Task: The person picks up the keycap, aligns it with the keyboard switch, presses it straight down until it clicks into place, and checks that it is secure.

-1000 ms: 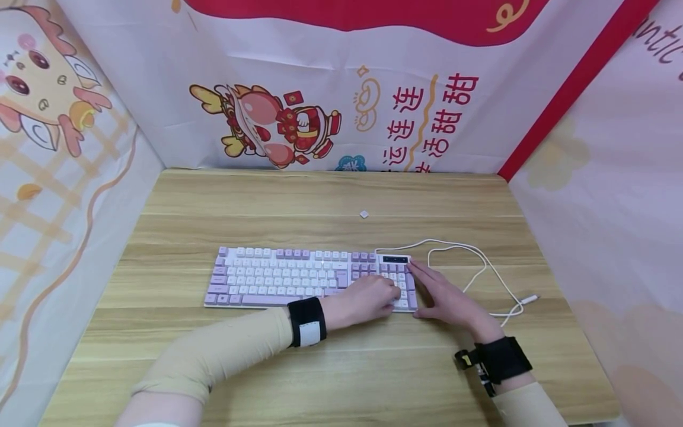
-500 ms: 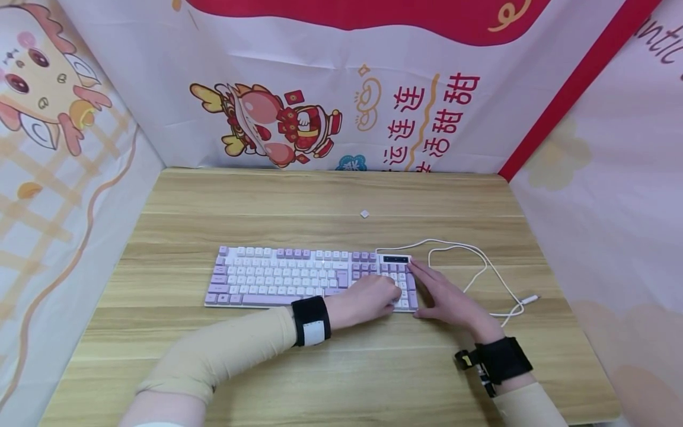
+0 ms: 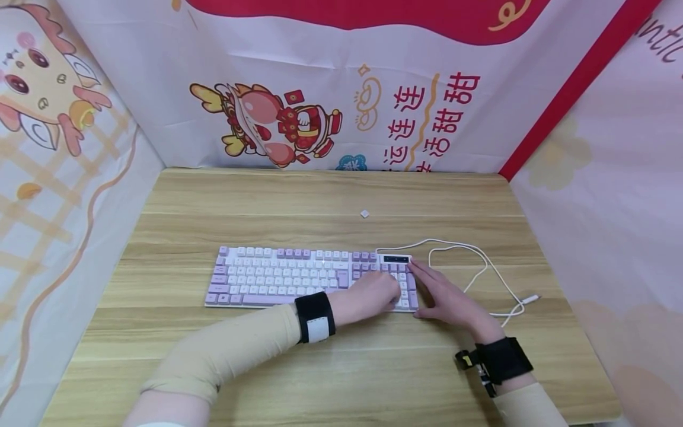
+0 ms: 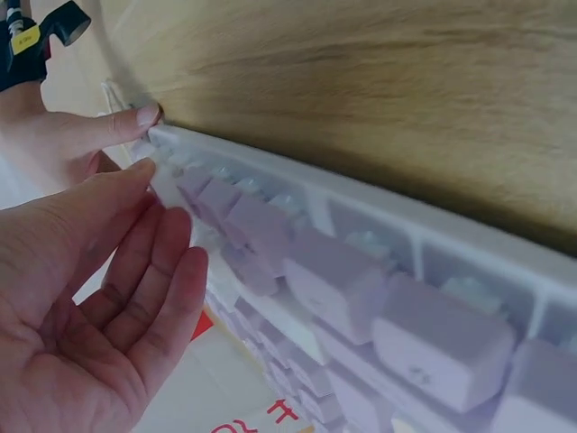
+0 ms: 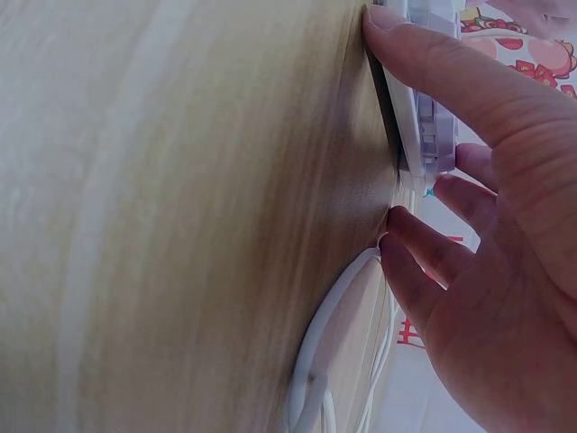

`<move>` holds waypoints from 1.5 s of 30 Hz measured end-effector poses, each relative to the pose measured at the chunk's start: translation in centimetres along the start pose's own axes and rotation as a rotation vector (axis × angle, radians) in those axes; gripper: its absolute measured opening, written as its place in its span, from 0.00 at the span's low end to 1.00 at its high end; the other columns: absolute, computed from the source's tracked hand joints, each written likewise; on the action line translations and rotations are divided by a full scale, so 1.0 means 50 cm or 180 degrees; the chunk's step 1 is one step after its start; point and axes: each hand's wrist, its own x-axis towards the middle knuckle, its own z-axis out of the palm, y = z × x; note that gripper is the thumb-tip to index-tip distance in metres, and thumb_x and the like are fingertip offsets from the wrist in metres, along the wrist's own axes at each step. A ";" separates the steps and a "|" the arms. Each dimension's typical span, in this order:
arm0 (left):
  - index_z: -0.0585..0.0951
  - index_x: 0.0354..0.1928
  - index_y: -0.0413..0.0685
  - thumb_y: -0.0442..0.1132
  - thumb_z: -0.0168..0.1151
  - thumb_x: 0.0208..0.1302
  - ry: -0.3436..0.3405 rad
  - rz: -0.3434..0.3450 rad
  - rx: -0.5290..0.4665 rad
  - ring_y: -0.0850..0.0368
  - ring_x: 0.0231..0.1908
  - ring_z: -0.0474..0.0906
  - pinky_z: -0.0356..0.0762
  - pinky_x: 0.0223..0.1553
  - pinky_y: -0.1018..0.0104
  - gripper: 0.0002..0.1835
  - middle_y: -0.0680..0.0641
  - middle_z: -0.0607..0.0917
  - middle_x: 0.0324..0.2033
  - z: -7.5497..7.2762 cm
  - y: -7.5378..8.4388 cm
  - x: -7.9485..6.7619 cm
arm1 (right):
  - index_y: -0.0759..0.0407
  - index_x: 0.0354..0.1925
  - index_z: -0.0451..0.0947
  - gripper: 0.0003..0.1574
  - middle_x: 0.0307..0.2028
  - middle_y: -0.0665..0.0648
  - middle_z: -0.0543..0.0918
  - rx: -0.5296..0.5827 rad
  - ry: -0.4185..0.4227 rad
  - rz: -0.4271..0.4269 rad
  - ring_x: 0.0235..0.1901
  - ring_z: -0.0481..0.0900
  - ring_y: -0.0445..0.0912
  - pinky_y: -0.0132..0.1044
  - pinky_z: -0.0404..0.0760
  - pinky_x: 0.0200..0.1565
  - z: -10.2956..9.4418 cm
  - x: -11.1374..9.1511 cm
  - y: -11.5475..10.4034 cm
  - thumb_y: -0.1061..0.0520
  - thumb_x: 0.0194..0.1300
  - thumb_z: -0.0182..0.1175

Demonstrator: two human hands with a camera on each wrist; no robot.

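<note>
A white and purple keyboard (image 3: pixel 283 279) lies flat on the wooden table. My left hand (image 3: pixel 370 293) is bent over the number pad at its right end. In the left wrist view, the left thumb tip (image 4: pixel 144 170) is right at the keys, and the other visible fingers are loosely curled; I cannot tell whether a keycap is between thumb and index finger. My right hand (image 3: pixel 445 296) rests against the keyboard's right end, its fingers mostly straight. Its thumb (image 5: pixel 388 20) touches the front edge, while its index finger reaches the back right corner.
A small loose white keycap (image 3: pixel 364 213) lies on the table behind the keyboard. The white cable (image 3: pixel 480 252) loops right of it, ending in a plug (image 3: pixel 530 299). Printed cloth (image 3: pixel 299 65) hangs around the table's back and sides.
My left wrist and forearm have shifted slightly right and away from me, the fingers staying over the number pad. The right hand, keyboard and loose keycap stay where they were.
</note>
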 end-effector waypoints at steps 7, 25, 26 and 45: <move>0.84 0.28 0.53 0.38 0.68 0.62 -0.0065 0.0003 -0.0117 0.65 0.25 0.73 0.69 0.28 0.77 0.05 0.57 0.83 0.23 -0.001 -0.003 0.001 | 0.59 0.78 0.48 0.67 0.79 0.63 0.51 0.0015 -0.0005 0.0013 0.77 0.53 0.60 0.56 0.56 0.75 -0.002 0.001 -0.001 0.53 0.51 0.76; 0.82 0.26 0.52 0.35 0.70 0.56 0.0092 -0.0090 0.0142 0.64 0.22 0.73 0.71 0.25 0.75 0.06 0.56 0.83 0.23 0.000 0.007 -0.002 | 0.60 0.78 0.49 0.67 0.78 0.63 0.53 -0.0022 0.0049 -0.0025 0.76 0.55 0.60 0.56 0.57 0.75 -0.004 0.002 -0.004 0.52 0.51 0.76; 0.82 0.25 0.52 0.35 0.69 0.56 0.0103 -0.0094 0.0154 0.63 0.22 0.73 0.71 0.25 0.74 0.06 0.55 0.83 0.22 -0.001 0.007 -0.002 | 0.60 0.78 0.49 0.67 0.78 0.63 0.52 -0.0023 0.0050 -0.0027 0.76 0.55 0.60 0.56 0.57 0.75 -0.005 0.003 -0.004 0.52 0.50 0.76; 0.86 0.37 0.51 0.33 0.60 0.67 0.0049 -0.0051 0.0456 0.64 0.25 0.77 0.75 0.27 0.76 0.07 0.53 0.88 0.30 0.011 0.029 -0.005 | 0.59 0.78 0.49 0.67 0.79 0.63 0.52 0.0007 0.0011 0.0032 0.76 0.54 0.61 0.57 0.58 0.75 -0.002 -0.001 -0.003 0.52 0.51 0.77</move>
